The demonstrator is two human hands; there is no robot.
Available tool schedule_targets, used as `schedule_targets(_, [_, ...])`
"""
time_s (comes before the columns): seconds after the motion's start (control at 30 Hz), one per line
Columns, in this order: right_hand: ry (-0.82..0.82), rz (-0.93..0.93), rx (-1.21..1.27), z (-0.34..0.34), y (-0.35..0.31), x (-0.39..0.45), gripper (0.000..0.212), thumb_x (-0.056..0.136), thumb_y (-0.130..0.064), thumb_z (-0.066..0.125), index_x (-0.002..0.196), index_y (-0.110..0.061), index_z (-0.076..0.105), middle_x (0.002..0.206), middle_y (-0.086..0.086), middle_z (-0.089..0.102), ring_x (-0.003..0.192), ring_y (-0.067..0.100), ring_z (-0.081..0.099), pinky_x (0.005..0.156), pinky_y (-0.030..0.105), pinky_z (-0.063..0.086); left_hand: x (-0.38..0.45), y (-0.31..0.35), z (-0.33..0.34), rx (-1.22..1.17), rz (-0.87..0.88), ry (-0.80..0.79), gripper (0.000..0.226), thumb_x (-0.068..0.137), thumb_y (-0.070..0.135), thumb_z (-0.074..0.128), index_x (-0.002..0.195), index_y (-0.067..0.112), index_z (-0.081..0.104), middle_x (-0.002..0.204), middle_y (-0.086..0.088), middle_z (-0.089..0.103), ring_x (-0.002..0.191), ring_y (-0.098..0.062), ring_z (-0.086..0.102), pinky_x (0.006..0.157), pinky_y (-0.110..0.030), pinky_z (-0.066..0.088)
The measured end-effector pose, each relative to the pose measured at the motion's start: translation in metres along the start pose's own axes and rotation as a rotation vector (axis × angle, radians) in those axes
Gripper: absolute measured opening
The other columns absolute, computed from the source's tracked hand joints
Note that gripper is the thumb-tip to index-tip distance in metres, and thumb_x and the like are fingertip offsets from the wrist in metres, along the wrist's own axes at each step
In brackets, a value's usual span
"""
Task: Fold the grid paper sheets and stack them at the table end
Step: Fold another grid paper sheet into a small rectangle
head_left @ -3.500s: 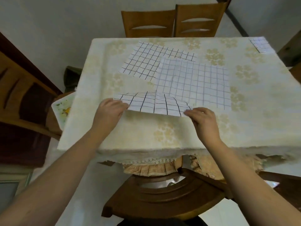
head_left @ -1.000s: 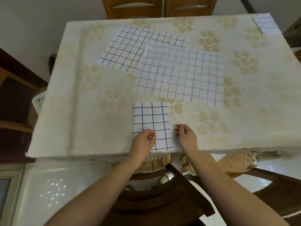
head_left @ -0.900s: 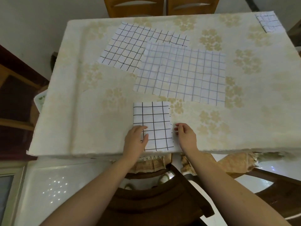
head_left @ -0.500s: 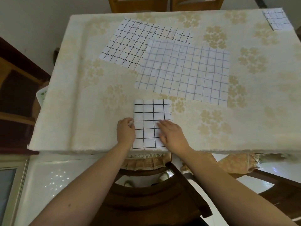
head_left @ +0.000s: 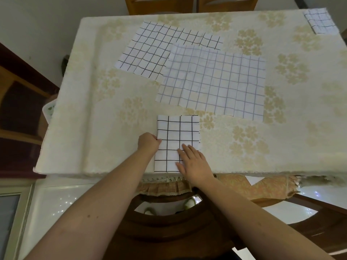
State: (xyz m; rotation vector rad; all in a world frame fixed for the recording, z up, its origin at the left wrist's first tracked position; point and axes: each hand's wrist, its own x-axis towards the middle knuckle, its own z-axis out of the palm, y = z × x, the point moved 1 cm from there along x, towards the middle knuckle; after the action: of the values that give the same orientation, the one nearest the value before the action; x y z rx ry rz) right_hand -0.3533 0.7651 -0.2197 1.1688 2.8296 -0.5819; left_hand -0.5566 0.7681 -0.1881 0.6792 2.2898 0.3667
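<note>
A folded grid paper sheet with bold black lines lies at the near table edge. My left hand is curled into a fist against its left edge. Spread flat, my right hand presses on its lower right part. Two unfolded sheets lie further back: a pale-lined one overlapping a black-lined one. A small folded sheet rests at the far right corner of the table.
The table has a cream floral cloth. A dark wooden chair stands just below the near edge under my arms. Two light wooden chairs stand at the far side. Dark wooden furniture is at the left.
My right hand moved from beside the folded sheet onto it and now lies flat. My left hand slid off the sheet to its left edge and curled up.
</note>
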Motion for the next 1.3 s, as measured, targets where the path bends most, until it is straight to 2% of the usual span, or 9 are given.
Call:
schedule_targets(0.13, [0.15, 0.076, 0.095, -0.008, 0.011, 0.006, 0.051, 0.097, -0.044, 0.035, 0.133, -0.013, 0.054, 0.137, 0.012, 0.053, 0.128, 0.029, 0.048, 0.102, 0.045, 0.042, -0.004, -0.004, 0.001, -0.173, 0.058, 0.015, 0.036, 0.089, 0.024, 0.067, 0.119, 0.004, 0.06, 0.116, -0.011, 0.063, 0.104, -0.025, 0.059, 0.088, -0.033, 0.048])
schedule_targets(0.23, [0.258, 0.3, 0.321, -0.021, 0.023, 0.015, 0.038, 0.094, -0.032, 0.05, 0.126, -0.013, 0.058, 0.126, 0.01, 0.058, 0.115, 0.029, 0.053, 0.093, 0.04, 0.044, -0.007, -0.01, 0.001, -0.391, 0.048, -0.059, 0.044, 0.088, 0.024, 0.07, 0.123, 0.005, 0.052, 0.112, -0.006, 0.057, 0.099, -0.02, 0.054, 0.083, -0.031, 0.045])
schedule_targets(0.33, [0.237, 0.555, 0.551, -0.027, 0.039, 0.03, 0.039, 0.091, -0.024, 0.058, 0.128, -0.012, 0.055, 0.117, 0.012, 0.059, 0.107, 0.029, 0.055, 0.09, 0.041, 0.047, -0.003, -0.02, 0.003, -0.589, -0.067, -0.119, 0.05, 0.085, 0.02, 0.073, 0.128, 0.006, 0.051, 0.122, -0.009, 0.06, 0.106, -0.025, 0.06, 0.093, -0.043, 0.052])
schedule_targets(0.47, [0.125, 0.696, 0.61, -0.031, 0.053, 0.049, 0.047, 0.084, -0.039, 0.068, 0.126, -0.018, 0.056, 0.112, 0.005, 0.06, 0.101, 0.026, 0.06, 0.087, 0.046, 0.052, -0.002, -0.028, 0.0, -0.636, -0.077, -0.15, 0.048, 0.083, 0.014, 0.075, 0.126, 0.004, 0.058, 0.115, -0.012, 0.066, 0.103, -0.027, 0.064, 0.091, -0.046, 0.054])
schedule_targets(0.7, [0.075, 0.674, 0.579, -0.034, 0.06, 0.055, 0.051, 0.077, -0.035, 0.078, 0.121, -0.021, 0.057, 0.1, 0.003, 0.059, 0.092, 0.023, 0.06, 0.081, 0.04, 0.054, -0.004, -0.037, -0.011, -0.556, 0.036, -0.162, 0.025, 0.09, 0.012, 0.065, 0.114, 0.016, 0.063, 0.11, -0.009, 0.067, 0.099, -0.026, 0.064, 0.091, -0.045, 0.054])
schedule_targets(0.9, [0.133, 0.596, 0.68, -0.037, 0.06, 0.044, 0.029, 0.091, -0.016, 0.063, 0.12, -0.016, 0.062, 0.102, 0.004, 0.06, 0.088, 0.014, 0.056, 0.077, 0.03, 0.05, -0.008, -0.042, -0.016, -0.669, 0.039, -0.21, 0.014, 0.094, 0.004, 0.056, 0.102, 0.012, 0.064, 0.105, -0.015, 0.068, 0.09, -0.027, 0.064, 0.088, -0.046, 0.052])
schedule_targets(1.07, [0.209, 0.593, 0.747, -0.04, 0.06, 0.036, 0.03, 0.095, -0.006, 0.046, 0.116, -0.017, 0.065, 0.108, 0.0, 0.06, 0.083, 0.006, 0.056, 0.064, 0.011, 0.04, -0.013, -0.047, -0.02, -0.725, 0.059, -0.128, 0.035, 0.092, -0.008, 0.05, 0.079, 0.019, 0.07, 0.084, -0.008, 0.07, 0.073, -0.025, 0.063, 0.066, -0.037, 0.05])
schedule_targets(1.2, [0.24, 0.622, 0.79, -0.044, 0.061, 0.031, 0.031, 0.099, -0.009, 0.04, 0.116, -0.021, 0.064, 0.108, -0.007, 0.061, 0.071, -0.003, 0.052, 0.057, 0.01, 0.039, -0.019, -0.041, -0.024, -0.738, 0.023, -0.148, 0.026, 0.092, 0.003, 0.047, 0.081, 0.016, 0.067, 0.079, -0.003, 0.065, 0.064, -0.017, 0.057, 0.051, -0.025, 0.045])
schedule_targets(1.3, [0.247, 0.628, 0.829, -0.046, 0.058, 0.028, 0.029, 0.1, -0.014, 0.041, 0.117, -0.022, 0.062, 0.109, -0.006, 0.064, 0.076, 0.002, 0.053, 0.061, 0.013, 0.039, -0.02, -0.042, -0.026, -0.812, -0.097, -0.204, 0.017, 0.089, 0.018, 0.053, 0.08, 0.015, 0.066, 0.079, -0.004, 0.064, 0.065, -0.019, 0.056, 0.06, -0.031, 0.046])
